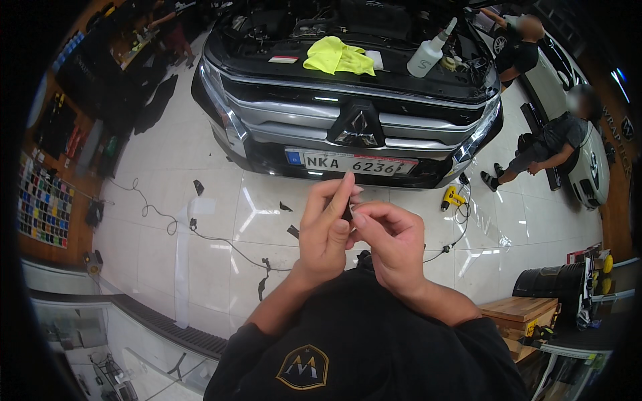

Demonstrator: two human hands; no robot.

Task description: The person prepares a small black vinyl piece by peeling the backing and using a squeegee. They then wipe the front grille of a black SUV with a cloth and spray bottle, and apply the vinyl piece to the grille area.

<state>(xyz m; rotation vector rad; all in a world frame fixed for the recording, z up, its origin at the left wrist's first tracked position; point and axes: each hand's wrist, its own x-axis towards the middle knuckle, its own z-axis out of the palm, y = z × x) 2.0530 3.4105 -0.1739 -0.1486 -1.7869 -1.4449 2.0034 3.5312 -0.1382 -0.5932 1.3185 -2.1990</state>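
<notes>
My left hand (322, 232) and my right hand (393, 242) are raised together before my chest, fingertips nearly meeting. Both are closed, with thumbs and fingers pinched around a small dark piece (347, 213). Most of that piece is hidden by my fingers, so its kind cannot be made out. Beyond my hands stands the front of a dark car with its bonnet up. Its licence plate (334, 162) is just past my fingertips, below the silver-and-black grille (281, 117).
On the engine bay's front edge lie a yellow cloth (340, 56) and a white spray bottle (428, 56). A yellow heat gun (453, 198) and its cable are on the tiled floor, with dark scraps (286, 206). One person (555, 137) sits at right; another (518, 50) stands beside the car.
</notes>
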